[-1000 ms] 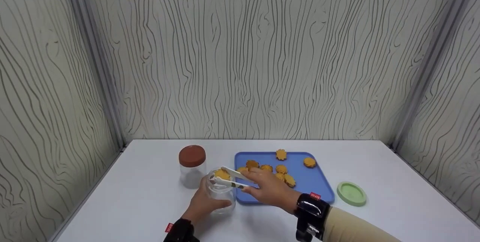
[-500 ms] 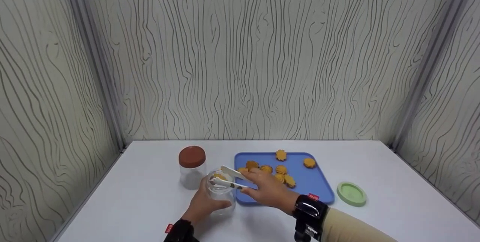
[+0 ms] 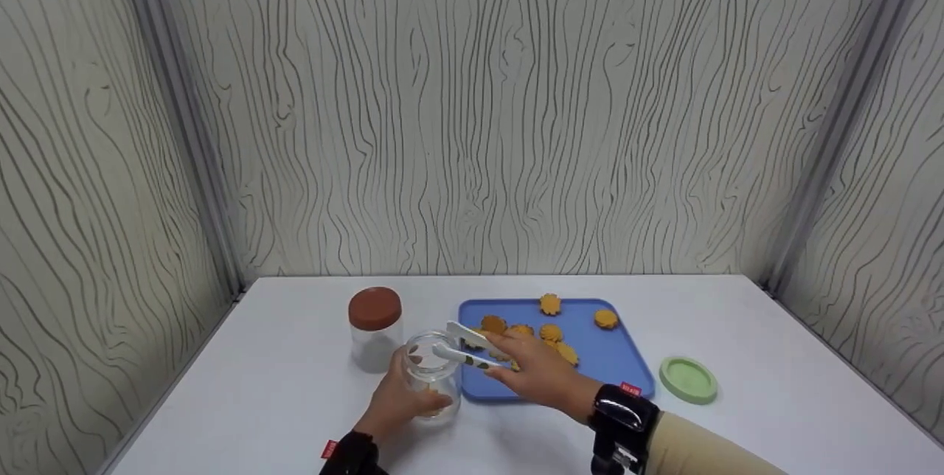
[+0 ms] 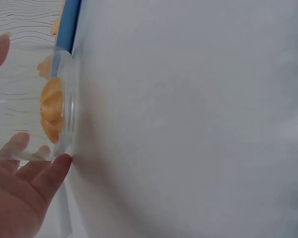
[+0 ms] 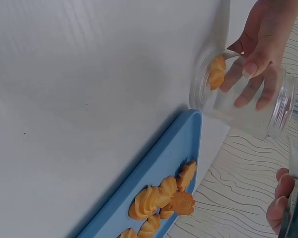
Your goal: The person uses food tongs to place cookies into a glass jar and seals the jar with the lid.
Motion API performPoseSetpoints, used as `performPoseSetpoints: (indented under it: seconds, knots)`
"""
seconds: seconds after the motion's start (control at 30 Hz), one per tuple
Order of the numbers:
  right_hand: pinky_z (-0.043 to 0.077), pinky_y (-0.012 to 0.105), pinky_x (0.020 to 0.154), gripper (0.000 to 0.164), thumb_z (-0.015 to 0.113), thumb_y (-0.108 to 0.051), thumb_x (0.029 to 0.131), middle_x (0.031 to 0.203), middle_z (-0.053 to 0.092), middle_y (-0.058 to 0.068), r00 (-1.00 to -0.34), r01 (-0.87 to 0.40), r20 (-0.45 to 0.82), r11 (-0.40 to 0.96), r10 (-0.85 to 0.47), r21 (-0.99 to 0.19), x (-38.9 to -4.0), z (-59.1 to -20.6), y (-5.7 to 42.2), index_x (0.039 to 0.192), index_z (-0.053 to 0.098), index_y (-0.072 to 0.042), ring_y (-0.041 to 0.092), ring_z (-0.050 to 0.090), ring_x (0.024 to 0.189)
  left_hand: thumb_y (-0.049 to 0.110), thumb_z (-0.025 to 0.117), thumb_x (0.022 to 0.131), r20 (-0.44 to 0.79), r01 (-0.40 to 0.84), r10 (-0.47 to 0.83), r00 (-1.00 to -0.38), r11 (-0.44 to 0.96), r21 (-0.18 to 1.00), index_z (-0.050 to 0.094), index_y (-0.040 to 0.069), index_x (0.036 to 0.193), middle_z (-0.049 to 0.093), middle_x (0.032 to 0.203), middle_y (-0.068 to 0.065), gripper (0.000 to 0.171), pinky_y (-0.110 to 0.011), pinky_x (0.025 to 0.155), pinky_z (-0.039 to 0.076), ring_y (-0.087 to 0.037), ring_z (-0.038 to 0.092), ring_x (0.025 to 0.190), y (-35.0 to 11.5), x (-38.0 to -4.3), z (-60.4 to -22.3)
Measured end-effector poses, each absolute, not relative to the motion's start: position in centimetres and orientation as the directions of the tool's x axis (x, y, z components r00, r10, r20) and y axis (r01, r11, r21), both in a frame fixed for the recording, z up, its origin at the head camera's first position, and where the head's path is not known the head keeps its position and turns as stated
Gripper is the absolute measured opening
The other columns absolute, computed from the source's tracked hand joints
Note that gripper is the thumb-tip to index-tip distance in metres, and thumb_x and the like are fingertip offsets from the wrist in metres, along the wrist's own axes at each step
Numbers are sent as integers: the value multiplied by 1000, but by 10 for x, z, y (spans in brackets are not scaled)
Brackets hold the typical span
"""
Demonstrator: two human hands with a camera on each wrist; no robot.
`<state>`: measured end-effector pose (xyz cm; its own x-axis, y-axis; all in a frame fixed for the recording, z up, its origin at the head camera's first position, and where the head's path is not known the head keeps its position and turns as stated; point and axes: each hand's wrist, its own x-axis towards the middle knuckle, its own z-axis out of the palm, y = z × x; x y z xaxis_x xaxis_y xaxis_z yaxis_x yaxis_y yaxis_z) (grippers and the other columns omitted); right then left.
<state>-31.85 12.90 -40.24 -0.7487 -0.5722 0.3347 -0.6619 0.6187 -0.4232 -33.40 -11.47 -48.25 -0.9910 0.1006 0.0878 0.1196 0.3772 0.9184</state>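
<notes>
My left hand (image 3: 398, 403) grips a clear jar (image 3: 443, 378) that stands lidless on the white table, fingers and thumb round its side. At the jar's bottom lies a golden cookie (image 4: 51, 110), also seen through the wall in the right wrist view. My right hand (image 3: 542, 372) holds white tongs (image 3: 463, 357) with dark marks on the arms. Their tips are apart at the jar's mouth, with nothing between them. Several golden cookies (image 3: 551, 333) lie on a blue tray (image 3: 608, 358) behind and beside my right hand, which hides part of them.
A second clear jar with a reddish-brown lid (image 3: 375, 310) stands behind the left hand. A round green lid (image 3: 688, 380) lies right of the tray. A patterned panel (image 3: 472, 128) rises along the table's back edge, with side panels left and right.
The cookie that was between the tong tips at the jar's mouth has dropped to the jar's bottom. The tongs have drawn slightly right. The left hand has kept its grip on the jar.
</notes>
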Motion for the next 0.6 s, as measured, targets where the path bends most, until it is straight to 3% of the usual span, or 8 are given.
performPoseSetpoints:
  seconds: [0.4, 0.6]
  knots:
    - [50, 51, 85, 57, 62, -31, 95, 123, 59, 24, -789, -613, 312, 641, -530, -461, -315, -409, 162, 136, 50, 7, 33, 59, 103, 23, 90, 67, 108, 137, 97, -989, 373, 918, 27, -3, 142, 45, 136, -28, 101, -59, 104, 34, -43, 43, 126, -114, -334, -483]
    - [36, 64, 99, 59, 63, -30, 95, 132, 49, 35, -810, -585, 304, 658, -502, -473, -313, -415, 182, 135, 49, 10, 54, 42, 124, 25, 90, 68, 88, 119, 100, -991, 379, 918, 26, -3, 143, 44, 137, -28, 101, -58, 105, 34, -43, 42, 127, -114, -333, -482]
